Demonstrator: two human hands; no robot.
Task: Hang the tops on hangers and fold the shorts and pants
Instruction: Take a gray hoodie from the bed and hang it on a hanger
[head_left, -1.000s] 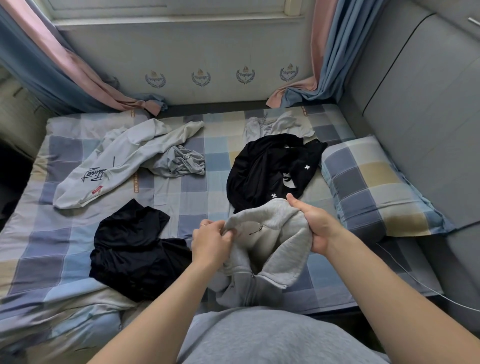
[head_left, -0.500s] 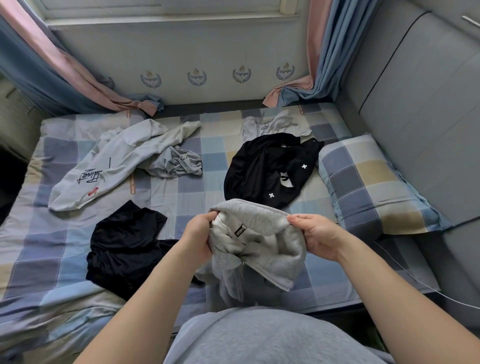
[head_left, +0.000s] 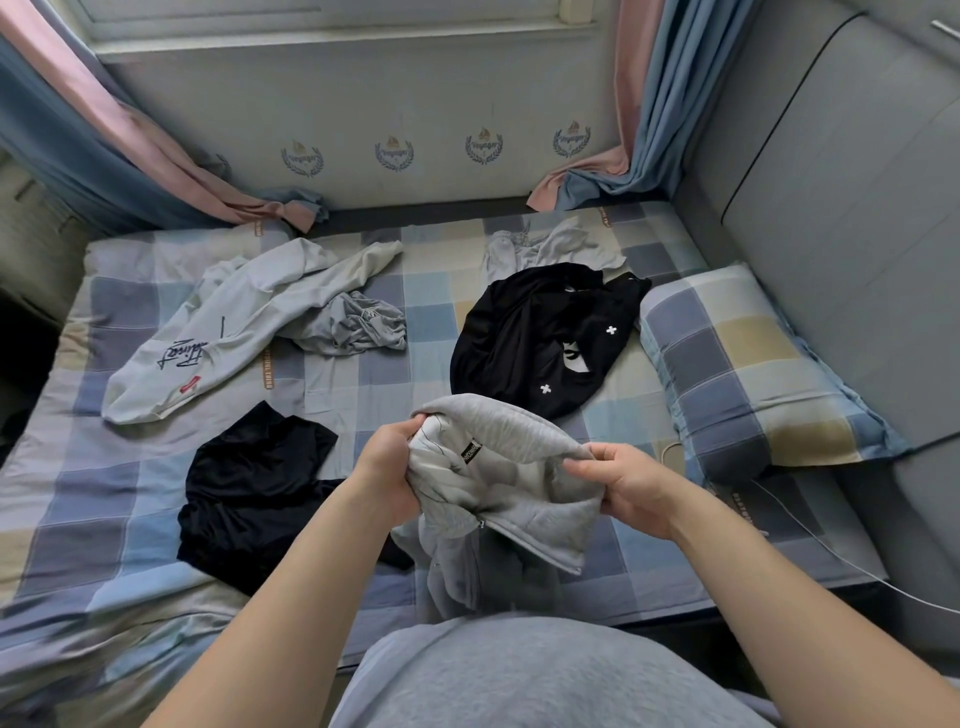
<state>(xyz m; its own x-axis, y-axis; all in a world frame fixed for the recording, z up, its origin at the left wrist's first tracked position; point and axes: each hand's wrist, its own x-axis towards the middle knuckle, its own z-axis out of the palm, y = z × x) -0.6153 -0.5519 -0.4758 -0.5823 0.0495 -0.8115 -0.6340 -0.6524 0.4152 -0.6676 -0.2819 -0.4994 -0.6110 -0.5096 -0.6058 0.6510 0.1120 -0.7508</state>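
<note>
Bed (head_left: 363, 405): checked sheet, serving as sorting surface; clothes spread apart across it, probably so each can be taken singly.
Pillow (head_left: 748, 364): same check, at right side of bed against grey padded wall; no clothing on it.
Light grey top (head_left: 218, 343): script print, sprawled unfolded at far left of bed; crumpled grey garment (head_left: 363, 330) touching its right side.
Right black garment (head_left: 530, 332): heaped mid-bed, white cross marks showing; just beyond the held piece, contact not determinable.
Left black garment (head_left: 254, 483): crumpled on near part of bed, beside left forearm; top or shorts not determinable.
Grey hoodie (head_left: 519, 467): item being worked; raised off the sheet over near edge of bed, stretched between both hands, zip and lower part hanging toward the lap. Inside of neck turned upward, likely to locate the opening for a hanger.
Left hand (head_left: 387, 467): closed round bunched fabric at left side of neck opening.
Right hand (head_left: 623, 486): thumb and fingers pinching the rim at right side, pulling it taut against the left.
Neck label (head_left: 471, 449): black tag, face up between the hands, nearer the left.
Hanger: none in view.
</note>
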